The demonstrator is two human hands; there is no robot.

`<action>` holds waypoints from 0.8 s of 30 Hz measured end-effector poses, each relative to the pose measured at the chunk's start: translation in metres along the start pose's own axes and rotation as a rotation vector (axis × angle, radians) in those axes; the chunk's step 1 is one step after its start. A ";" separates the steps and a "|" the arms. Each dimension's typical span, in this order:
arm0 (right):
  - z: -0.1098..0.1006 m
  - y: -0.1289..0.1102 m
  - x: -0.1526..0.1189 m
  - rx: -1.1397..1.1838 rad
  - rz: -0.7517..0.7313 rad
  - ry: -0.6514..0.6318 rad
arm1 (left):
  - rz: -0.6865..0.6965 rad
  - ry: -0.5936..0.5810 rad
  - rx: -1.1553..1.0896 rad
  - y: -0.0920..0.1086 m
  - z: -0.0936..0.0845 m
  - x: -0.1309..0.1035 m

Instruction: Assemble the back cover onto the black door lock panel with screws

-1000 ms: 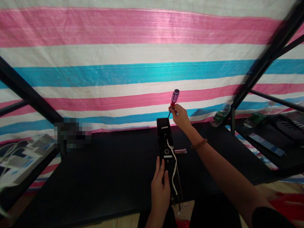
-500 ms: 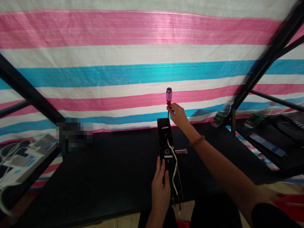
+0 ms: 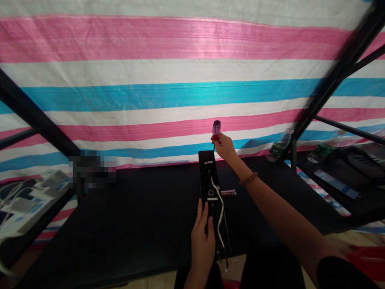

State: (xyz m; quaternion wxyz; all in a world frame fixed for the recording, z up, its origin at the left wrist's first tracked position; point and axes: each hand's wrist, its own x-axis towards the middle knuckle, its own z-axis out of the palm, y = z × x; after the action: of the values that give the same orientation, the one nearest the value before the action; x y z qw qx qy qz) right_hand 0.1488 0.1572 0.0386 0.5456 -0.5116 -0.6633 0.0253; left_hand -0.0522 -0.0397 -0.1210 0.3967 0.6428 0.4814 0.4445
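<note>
A long black panel (image 3: 207, 170), which looks like part of a door lock, lies on the black table with its near end at the front edge. A white-wrapped cable (image 3: 221, 216) runs down it to a small plug hanging past the edge. My left hand (image 3: 203, 239) rests on the panel's left side, fingers stretched out and lying flat. At the far end, my right hand (image 3: 224, 145) is closed on a screwdriver (image 3: 216, 127) with a clear purple and red handle. It stands nearly upright, its shaft pointing down at the panel's far edge; the tip is hard to make out.
A small pinkish clear packet (image 3: 229, 193) lies right of the panel. Plastic bottles (image 3: 279, 146) and a phone-like slab (image 3: 336, 184) are at the right. White power strips with cables (image 3: 33, 202) sit at the left. Black frame posts and a striped sheet (image 3: 192, 94) stand behind the table (image 3: 126, 224).
The screwdriver handle has come down slightly and tilted a little to the right, and my right fingers now sit closer round it. My left hand and the panel have stayed put.
</note>
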 end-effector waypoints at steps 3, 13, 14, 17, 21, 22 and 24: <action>0.006 0.004 -0.007 0.017 0.030 0.069 | 0.015 0.010 0.001 -0.001 0.000 0.000; -0.017 0.015 -0.026 0.274 0.165 0.329 | 0.009 0.006 0.006 0.000 -0.001 0.000; -0.023 0.012 -0.030 0.290 0.166 0.345 | 0.009 0.005 0.007 0.000 -0.001 0.000; -0.042 0.001 -0.048 0.402 0.193 0.392 | 0.007 0.013 0.014 -0.003 0.001 0.000; -0.063 -0.025 -0.077 0.758 0.339 0.397 | 0.011 0.032 0.055 -0.004 0.000 0.002; -0.066 -0.033 -0.085 0.838 0.386 0.394 | 0.022 0.052 0.080 -0.001 -0.003 0.004; -0.071 -0.049 -0.102 0.959 0.481 0.384 | 0.050 0.127 0.130 0.013 -0.012 0.011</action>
State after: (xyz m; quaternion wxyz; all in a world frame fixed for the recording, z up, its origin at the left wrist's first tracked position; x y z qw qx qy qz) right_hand 0.1580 0.0249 0.0254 0.8065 -0.3387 -0.3315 0.3534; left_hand -0.0583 -0.0313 -0.1032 0.3117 0.6495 0.5172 0.4620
